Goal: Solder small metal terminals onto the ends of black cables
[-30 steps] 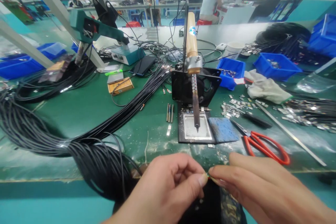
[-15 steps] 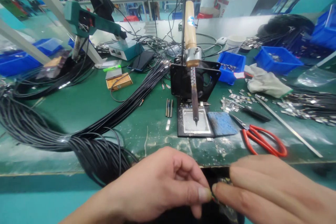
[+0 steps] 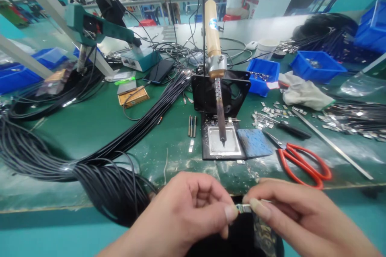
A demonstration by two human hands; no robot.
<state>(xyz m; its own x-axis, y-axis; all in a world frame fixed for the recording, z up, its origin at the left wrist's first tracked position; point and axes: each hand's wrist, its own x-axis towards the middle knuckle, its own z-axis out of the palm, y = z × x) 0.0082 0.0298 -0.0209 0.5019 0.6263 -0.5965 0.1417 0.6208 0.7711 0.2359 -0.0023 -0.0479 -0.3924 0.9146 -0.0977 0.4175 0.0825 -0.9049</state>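
Low in front of me, my left hand (image 3: 196,211) and my right hand (image 3: 297,211) meet over the bench's near edge. Between their fingertips is a small silver metal connector (image 3: 245,208), with bits of green and other colours at its left end. My left thumb and forefinger pinch that coloured end. The right thumb and forefinger grip the metal end. Any cable behind the left fingers is hidden. Just beyond the hands, a soldering iron (image 3: 219,104) hangs tip-down in its stand, above a shallow metal tray (image 3: 230,150) next to a blue sponge (image 3: 255,143).
Red-handled scissors (image 3: 303,160) and a metal strip (image 3: 337,146) lie at right. A thick bundle of black cables (image 3: 120,140) crosses the left side. Blue bins (image 3: 318,68), a white glove (image 3: 304,92) and loose metal pieces sit farther back. People sit in the background.
My right hand has turned and drawn slightly up, its thumb now showing. The metal connector has come into view between the fingertips. My left hand keeps its pinch, shifted little.
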